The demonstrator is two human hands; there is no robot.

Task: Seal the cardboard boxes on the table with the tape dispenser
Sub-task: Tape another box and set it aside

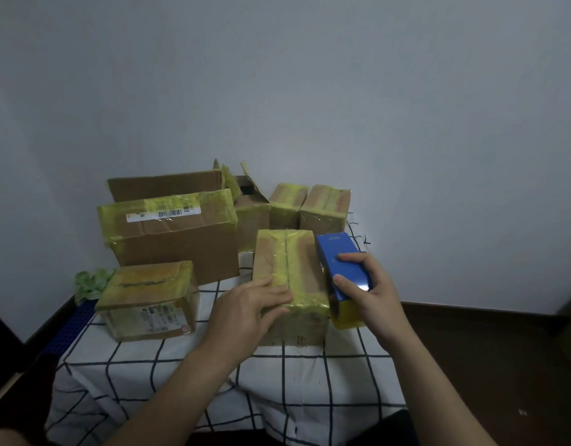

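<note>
Centre box (290, 262) on table (213, 365). Tape dispenser (334, 249) just beside at 3 o'clock; small box (149, 297) 9; large box (171, 239) 10; rear box (287, 204) 12.

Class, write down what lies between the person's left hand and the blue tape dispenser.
In the head view, only the top of the cardboard box: its yellow-taped seam and right flap separate the left hand from the tape dispenser beside it.
</note>
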